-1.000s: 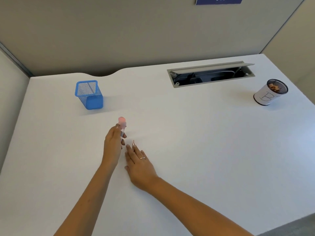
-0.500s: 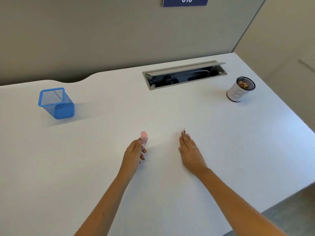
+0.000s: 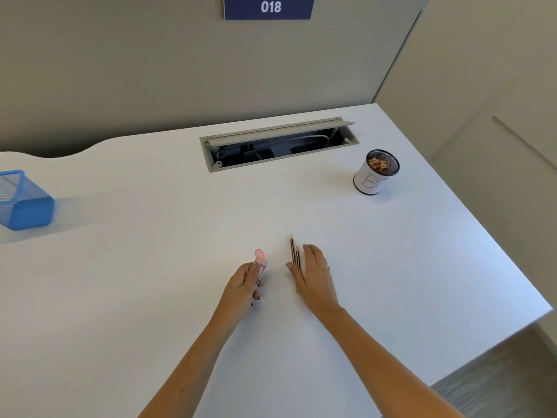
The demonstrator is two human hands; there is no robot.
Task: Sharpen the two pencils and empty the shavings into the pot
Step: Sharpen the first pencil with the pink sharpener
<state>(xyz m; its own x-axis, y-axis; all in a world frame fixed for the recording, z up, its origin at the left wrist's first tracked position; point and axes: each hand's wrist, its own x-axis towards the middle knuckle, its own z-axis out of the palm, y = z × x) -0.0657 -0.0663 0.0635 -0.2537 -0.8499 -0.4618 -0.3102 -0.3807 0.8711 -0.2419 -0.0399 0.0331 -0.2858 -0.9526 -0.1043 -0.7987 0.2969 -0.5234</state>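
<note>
Two thin brown pencils (image 3: 294, 251) lie side by side on the white desk (image 3: 150, 267), tips pointing away from me. My right hand (image 3: 315, 274) rests flat just to their right, fingers straight, thumb touching the pencils' near ends. My left hand (image 3: 245, 282) is closed around a clear tube-shaped sharpener with a pink cap (image 3: 259, 262), held tilted above the desk left of the pencils. The pot (image 3: 375, 171), white with a dark mesh rim and shavings inside, stands at the far right.
A blue mesh holder (image 3: 21, 200) stands at the far left. An open cable tray (image 3: 278, 144) is sunk in the desk near the back wall. The desk's right edge (image 3: 512, 267) runs diagonally past the pot, with floor beyond.
The view has swung to the right. My right hand has slid off the pencils, which now show beside it. My left hand still holds the sharpener.
</note>
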